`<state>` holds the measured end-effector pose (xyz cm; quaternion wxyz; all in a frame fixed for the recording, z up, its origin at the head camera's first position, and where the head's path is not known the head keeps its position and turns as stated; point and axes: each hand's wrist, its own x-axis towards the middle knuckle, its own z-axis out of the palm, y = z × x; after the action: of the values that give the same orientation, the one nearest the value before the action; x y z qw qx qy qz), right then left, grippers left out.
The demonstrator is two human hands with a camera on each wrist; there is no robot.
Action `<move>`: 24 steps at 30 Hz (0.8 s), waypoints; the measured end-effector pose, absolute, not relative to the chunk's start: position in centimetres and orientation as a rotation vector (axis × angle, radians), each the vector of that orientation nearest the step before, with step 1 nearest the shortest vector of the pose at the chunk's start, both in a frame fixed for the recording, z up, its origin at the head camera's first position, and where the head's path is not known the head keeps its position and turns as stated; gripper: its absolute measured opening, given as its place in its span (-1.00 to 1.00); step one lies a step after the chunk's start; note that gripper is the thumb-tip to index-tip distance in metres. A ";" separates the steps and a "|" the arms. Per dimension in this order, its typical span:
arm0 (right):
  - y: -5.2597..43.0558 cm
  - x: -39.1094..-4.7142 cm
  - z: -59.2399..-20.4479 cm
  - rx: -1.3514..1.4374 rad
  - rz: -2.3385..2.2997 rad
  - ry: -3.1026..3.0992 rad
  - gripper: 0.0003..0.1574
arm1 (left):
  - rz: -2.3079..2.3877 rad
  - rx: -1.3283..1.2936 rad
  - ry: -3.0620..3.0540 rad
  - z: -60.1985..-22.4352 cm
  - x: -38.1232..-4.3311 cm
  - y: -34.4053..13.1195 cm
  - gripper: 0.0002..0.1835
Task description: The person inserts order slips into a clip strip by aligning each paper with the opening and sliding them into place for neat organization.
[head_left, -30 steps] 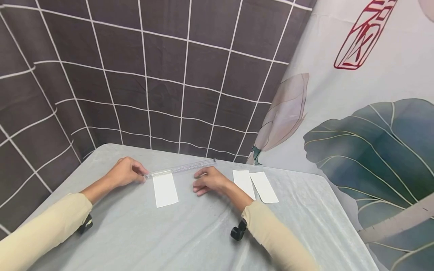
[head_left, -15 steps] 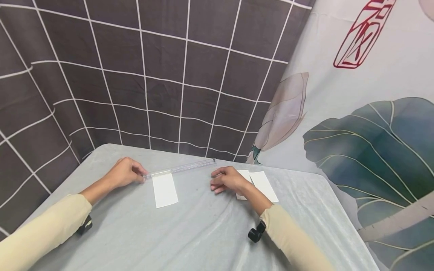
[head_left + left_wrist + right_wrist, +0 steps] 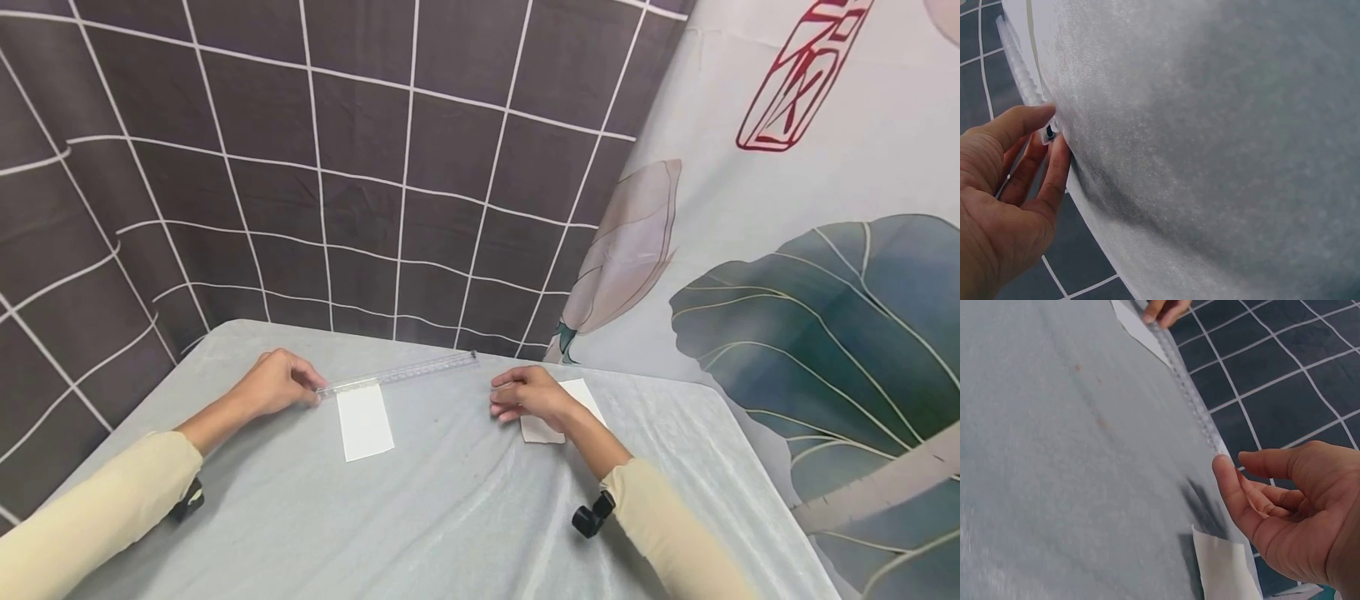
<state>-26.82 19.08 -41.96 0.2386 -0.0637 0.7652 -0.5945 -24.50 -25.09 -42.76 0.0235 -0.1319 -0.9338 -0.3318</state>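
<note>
Hung with a dark gridded curtain (image 3: 360,200) behind a grey cloth-covered surface (image 3: 420,517). With the left hand (image 3: 279,382), pinching one end of a clear ruler (image 3: 420,367) laid across a white paper's (image 3: 366,423) far edge; with the right hand (image 3: 534,393), in a slack, parted grip, hovering over two more papers (image 3: 542,432).

A dark, white-gridded backdrop (image 3: 367,212) fills the head view's upper left; a pale backdrop (image 3: 723,204) with a red seal (image 3: 799,83) and blue-green leaf (image 3: 840,325) hangs right; a grey tablecloth (image 3: 420,521) spreads below.
</note>
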 end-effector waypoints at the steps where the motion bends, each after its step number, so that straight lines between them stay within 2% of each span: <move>1: 19.3 -26.8 -42.0 -0.170 -1.631 2.098 -0.41 | -1.027 -0.409 -2.890 -42.8 -24.5 -25.1 -0.78; 24: 24.8 -26.7 -41.9 -0.143 -1.646 2.192 -0.45 | -1.041 -0.405 -2.890 -42.8 -24.5 -25.1 -0.78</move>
<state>-26.66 24.84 -41.93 0.1971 -0.0511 0.7829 -0.5879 -24.51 -25.13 -42.83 0.0218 -0.1306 -0.9326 -0.3359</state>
